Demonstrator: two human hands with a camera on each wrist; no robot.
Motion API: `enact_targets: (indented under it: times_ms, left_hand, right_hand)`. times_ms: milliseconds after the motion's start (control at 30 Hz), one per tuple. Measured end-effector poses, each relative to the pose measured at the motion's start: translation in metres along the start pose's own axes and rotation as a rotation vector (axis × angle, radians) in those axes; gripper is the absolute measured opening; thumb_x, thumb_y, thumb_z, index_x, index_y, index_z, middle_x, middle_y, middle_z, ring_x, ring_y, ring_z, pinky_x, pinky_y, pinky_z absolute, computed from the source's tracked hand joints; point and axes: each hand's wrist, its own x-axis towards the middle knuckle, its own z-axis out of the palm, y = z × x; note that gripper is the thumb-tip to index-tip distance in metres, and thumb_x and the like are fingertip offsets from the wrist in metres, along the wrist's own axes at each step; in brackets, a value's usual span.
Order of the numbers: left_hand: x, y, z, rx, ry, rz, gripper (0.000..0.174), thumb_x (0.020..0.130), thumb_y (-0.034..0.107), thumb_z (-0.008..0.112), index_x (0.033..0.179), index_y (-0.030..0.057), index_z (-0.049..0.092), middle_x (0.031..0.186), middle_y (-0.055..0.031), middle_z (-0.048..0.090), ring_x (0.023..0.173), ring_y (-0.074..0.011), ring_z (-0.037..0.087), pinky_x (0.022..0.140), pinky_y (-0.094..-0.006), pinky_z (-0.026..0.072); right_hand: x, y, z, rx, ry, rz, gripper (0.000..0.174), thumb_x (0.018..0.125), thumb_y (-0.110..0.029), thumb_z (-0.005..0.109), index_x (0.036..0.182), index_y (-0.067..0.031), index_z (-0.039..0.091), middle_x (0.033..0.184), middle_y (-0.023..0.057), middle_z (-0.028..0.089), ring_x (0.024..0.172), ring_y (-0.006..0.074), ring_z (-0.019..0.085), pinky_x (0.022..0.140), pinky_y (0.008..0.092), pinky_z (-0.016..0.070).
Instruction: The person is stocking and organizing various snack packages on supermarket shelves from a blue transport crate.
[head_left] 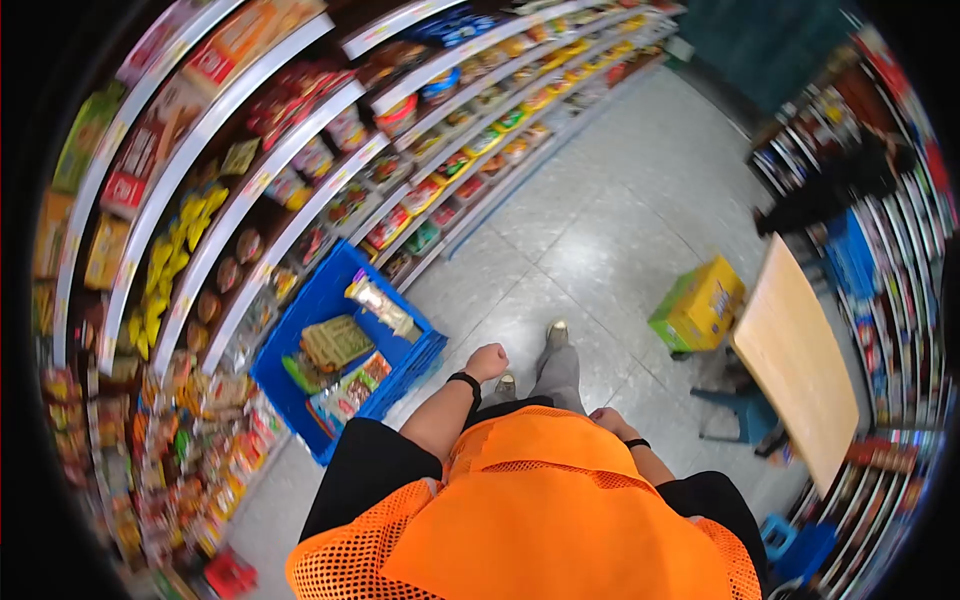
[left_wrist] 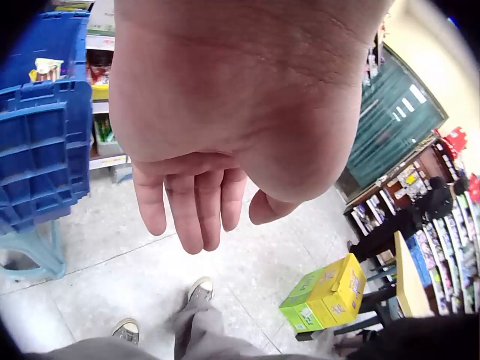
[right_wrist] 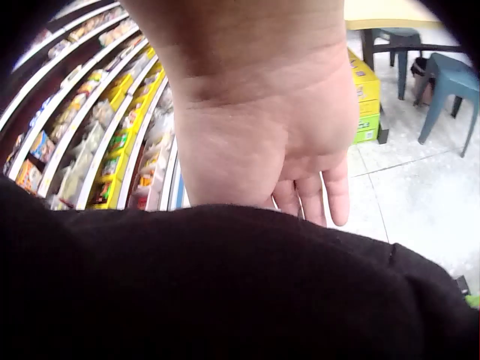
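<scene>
My left hand (head_left: pixel 487 362) hangs in front of my body, just right of a blue crate (head_left: pixel 415 362); in the left wrist view its fingers (left_wrist: pixel 196 217) droop loosely and hold nothing. Several snack packets lie in the crate, among them a brown-and-green pack (head_left: pixel 337 342) and a long pale packet (head_left: pixel 382 305). Low by my other side is my right hand (head_left: pixel 608 418), with nothing in it. Its fingers (right_wrist: pixel 337 195) hang relaxed in the right wrist view, partly hidden behind black cloth.
Stocked snack shelves (head_left: pixel 300 150) curve along the left. A light blue stool (left_wrist: pixel 52 259) stands under the crate. Over on the right are a yellow-and-green carton (head_left: pixel 700 305), a wooden table (head_left: pixel 795 360) and a blue stool (head_left: pixel 735 410). A person in black (head_left: pixel 840 190) is by the far shelves.
</scene>
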Motion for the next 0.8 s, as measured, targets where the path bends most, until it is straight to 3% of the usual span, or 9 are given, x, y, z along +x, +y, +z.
enact_targets:
  times_ms: [133,200,267,333,367,433,600,667,800]
  left_hand:
    - [-0.017,-0.029,-0.013,0.135,-0.059,-0.243,0.026,0.079,0.021,0.061,0.092,0.0017,0.074,0.099,-0.0245,0.072,0.093,-0.0406,0.069,0.082,-0.0462,0.0545]
    - [-0.036,-0.079,-0.011,0.147,-0.204,-0.498,0.033,0.079,0.026,0.058,0.087,-0.0014,0.076,0.084,-0.0215,0.074,0.079,-0.0340,0.073,0.078,-0.0439,0.0563]
    - [-0.060,-0.075,-0.037,0.201,-0.205,-0.437,0.031,0.080,0.022,0.058,0.090,-0.0007,0.076,0.078,-0.0184,0.073,0.068,-0.0305,0.071,0.073,-0.0420,0.0567]
    - [-0.065,-0.053,-0.057,-0.172,-0.052,-0.609,0.028,0.082,0.021,0.058,0.089,0.0001,0.075,0.074,-0.0160,0.073,0.064,-0.0279,0.070,0.069,-0.0399,0.0558]
    - [-0.071,-0.025,-0.075,-0.512,0.255,-0.627,0.024,0.086,0.022,0.059,0.086,0.0014,0.072,0.069,-0.0129,0.071,0.062,-0.0245,0.069,0.065,-0.0389,0.0546]
    - [-0.058,-0.022,-0.097,-0.489,0.724,-0.527,0.025,0.092,0.023,0.059,0.083,0.0017,0.069,0.066,-0.0122,0.069,0.059,-0.0216,0.068,0.059,-0.0374,0.0528]
    - [-0.029,-0.068,-0.109,-0.610,1.124,-0.616,0.014,0.087,0.015,0.064,0.090,0.0023,0.069,0.071,-0.0128,0.069,0.066,-0.0257,0.069,0.063,-0.0382,0.0536]
    - [-0.018,-0.083,-0.130,-0.533,1.181,-0.640,0.020,0.086,0.017,0.067,0.099,0.0019,0.067,0.080,-0.0140,0.071,0.073,-0.0271,0.070,0.068,-0.0389,0.0542]
    - [-0.007,-0.106,-0.184,-0.582,1.120,-0.803,0.055,0.080,0.022,0.075,0.126,-0.0002,0.054,0.106,-0.0198,0.071,0.095,-0.0323,0.069,0.084,-0.0411,0.0538]
  right_hand:
    - [0.079,-0.016,-0.063,-0.161,0.016,-0.140,0.031,0.077,-0.030,0.073,0.093,-0.0038,0.076,0.087,0.0166,0.075,0.077,0.0220,0.070,0.074,0.0374,0.0557]
    - [0.125,-0.045,-0.125,-0.176,-0.052,-0.179,0.030,0.075,-0.026,0.075,0.093,-0.0020,0.075,0.084,0.0134,0.075,0.075,0.0238,0.069,0.072,0.0373,0.0554]
    - [0.159,-0.091,-0.177,-0.365,-0.175,-0.191,0.030,0.074,-0.027,0.076,0.091,-0.0018,0.075,0.082,0.0140,0.074,0.077,0.0262,0.071,0.073,0.0381,0.0559]
    - [0.201,-0.080,-0.189,-0.413,-0.146,-0.211,0.028,0.075,-0.027,0.074,0.089,-0.0027,0.075,0.082,0.0158,0.074,0.079,0.0278,0.071,0.074,0.0390,0.0563]
    - [0.249,-0.102,-0.217,-0.499,-0.136,-0.256,0.027,0.075,-0.028,0.072,0.087,-0.0037,0.075,0.081,0.0176,0.073,0.080,0.0293,0.072,0.074,0.0400,0.0566]
    - [0.282,-0.135,-0.249,-0.693,-0.111,-0.337,0.025,0.077,-0.026,0.070,0.086,-0.0038,0.075,0.084,0.0186,0.072,0.082,0.0315,0.071,0.075,0.0409,0.0569]
    - [0.339,-0.276,-0.281,-1.139,-0.210,-0.796,0.024,0.081,-0.025,0.065,0.087,-0.0052,0.075,0.098,0.0193,0.073,0.091,0.0382,0.069,0.083,0.0454,0.0557]
    - [0.324,-0.345,-0.262,-0.700,-0.037,-0.845,0.017,0.084,-0.017,0.065,0.091,-0.0055,0.075,0.091,0.0177,0.073,0.087,0.0352,0.070,0.079,0.0429,0.0567]
    - [0.246,-0.496,-0.213,-0.539,-0.128,-0.818,0.018,0.086,-0.014,0.070,0.099,-0.0030,0.072,0.091,0.0152,0.072,0.081,0.0267,0.070,0.072,0.0367,0.0558]
